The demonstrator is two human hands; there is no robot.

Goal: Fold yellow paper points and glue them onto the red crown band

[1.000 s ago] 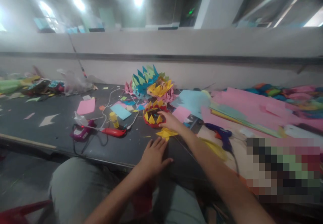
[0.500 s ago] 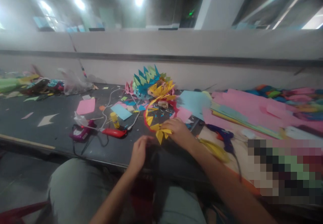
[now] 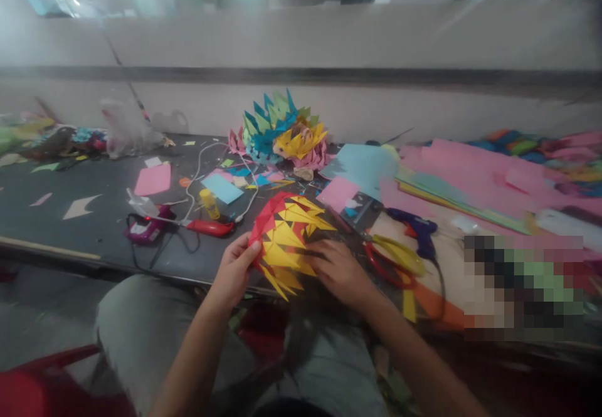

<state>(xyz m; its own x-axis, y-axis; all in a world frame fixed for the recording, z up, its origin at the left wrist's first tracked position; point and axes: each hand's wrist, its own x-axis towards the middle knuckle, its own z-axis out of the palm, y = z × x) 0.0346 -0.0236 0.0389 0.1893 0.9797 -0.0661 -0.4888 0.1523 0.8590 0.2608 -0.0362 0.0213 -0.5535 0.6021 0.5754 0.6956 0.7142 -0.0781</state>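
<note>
A red and yellow spiked paper flower point(image 3: 285, 235) is tilted up at the near edge of the dark worktable point(image 3: 94, 229). My left hand point(image 3: 234, 271) grips its red left rim with closed fingers. My right hand point(image 3: 339, 271) presses against its right side, fingers curled on the yellow points. Behind it stands a pile of finished paper flowers point(image 3: 279, 133) in blue, green, yellow and pink.
A red glue gun point(image 3: 209, 227), a purple glue gun point(image 3: 143, 229), a glue stick point(image 3: 208, 202) and cords lie left. Red-handled scissors point(image 3: 392, 260) and a blue glue gun point(image 3: 421, 229) lie right, beside pink paper sheets point(image 3: 470, 185). Paper scraps are scattered around.
The red and yellow flower came from the table's middle to the near edge and now stands tilted up in both hands. My left hand went from flat on the table to gripping it.
</note>
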